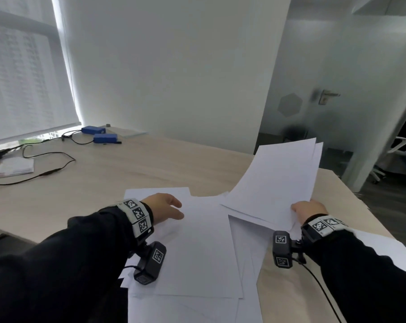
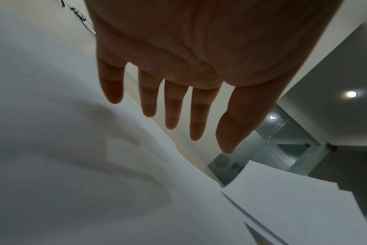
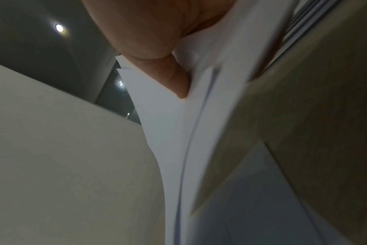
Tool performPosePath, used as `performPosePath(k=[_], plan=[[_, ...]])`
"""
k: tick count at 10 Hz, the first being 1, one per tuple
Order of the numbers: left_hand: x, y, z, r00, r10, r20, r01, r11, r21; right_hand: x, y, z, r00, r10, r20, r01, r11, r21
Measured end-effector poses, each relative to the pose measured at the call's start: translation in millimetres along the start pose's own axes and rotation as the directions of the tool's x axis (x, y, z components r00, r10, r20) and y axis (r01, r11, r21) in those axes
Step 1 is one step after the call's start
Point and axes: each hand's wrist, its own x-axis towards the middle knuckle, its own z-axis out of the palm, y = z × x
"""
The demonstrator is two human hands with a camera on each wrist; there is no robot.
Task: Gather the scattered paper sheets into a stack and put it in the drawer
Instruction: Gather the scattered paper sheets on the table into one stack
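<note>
Several white paper sheets (image 1: pixel 197 248) lie overlapping on the light wooden desk (image 1: pixel 118 173) in front of me. My left hand (image 1: pixel 167 209) hovers just over them, palm down, with fingers (image 2: pixel 174 106) straight and spread and nothing in its hold. My right hand (image 1: pixel 308 210) pinches the near edge of a small bunch of sheets (image 1: pixel 279 176), lifted and tilted up off the desk; in the right wrist view the thumb (image 3: pixel 174 74) presses on this held paper (image 3: pixel 163 132). No drawer is in view.
Two blue boxes (image 1: pixel 99 134) with black cables (image 1: pixel 46 171) sit at the desk's far left, beside a white booklet (image 1: pixel 14 167). A window blind is at left. A glass door (image 1: pixel 323 99) and a chair stand beyond the desk's right edge.
</note>
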Motion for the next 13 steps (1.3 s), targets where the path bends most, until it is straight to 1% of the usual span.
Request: performPosePath(k=[1, 2, 3, 4, 5, 6, 7, 8, 9, 10, 11, 12, 13], plan=[[-9, -8, -7, 0.994, -0.107, -0.001, 0.106, 0.98, 0.166, -16, 0, 3, 0.999, 0.01, 0.048, -0.011, 1.0, 0.028], [-15, -16, -8, 0.985, -0.172, 0.02, 0.163, 0.96, 0.227, -21, -1, 17, 0.988, -0.003, 0.152, 0.005, 1.0, -0.008], [-18, -21, -8, 0.985, -0.174, 0.02, 0.164, 0.958, 0.237, -31, -4, 33, 0.972, -0.023, 0.232, 0.028, 0.999, -0.018], [-19, -20, -7, 0.989, -0.148, 0.019, 0.142, 0.975, 0.173, -40, -7, 54, 0.939, -0.07, 0.337, 0.069, 0.998, 0.015], [-17, -19, -3, 0.995, -0.098, 0.024, 0.095, 0.991, 0.091, -47, -8, 74, 0.901, -0.118, 0.418, 0.088, 0.992, 0.089], [-14, -20, 2, 0.998, -0.057, 0.006, 0.057, 0.998, -0.023, -66, -17, 84, 0.869, -0.133, 0.476, 0.086, 0.989, 0.118], [-16, -24, 0, 0.998, -0.06, -0.033, 0.053, 0.983, -0.174, -71, -21, 90, 0.861, -0.155, 0.485, 0.121, 0.988, 0.101], [-16, -32, -10, 0.979, -0.153, -0.132, 0.117, 0.963, -0.243, -71, -24, 91, 0.869, -0.171, 0.463, 0.154, 0.985, 0.074], [-19, -38, -20, 0.952, -0.242, -0.187, 0.195, 0.952, -0.237, -68, -26, 92, 0.889, -0.173, 0.425, 0.159, 0.985, 0.068], [-21, -37, -24, 0.926, -0.349, -0.143, 0.257, 0.862, -0.437, -68, -29, 95, 0.893, -0.175, 0.415, 0.169, 0.984, 0.05], [-21, -31, -22, 0.899, -0.436, -0.047, 0.326, 0.737, -0.592, -70, -32, 98, 0.886, -0.188, 0.424, 0.189, 0.981, 0.04], [-17, -26, -16, 0.886, -0.463, 0.032, 0.368, 0.658, -0.657, -71, -31, 97, 0.88, -0.19, 0.434, 0.196, 0.98, 0.032], [-13, -25, -13, 0.885, -0.46, 0.067, 0.366, 0.602, -0.709, -69, -28, 97, 0.882, -0.192, 0.431, 0.181, 0.981, 0.067]])
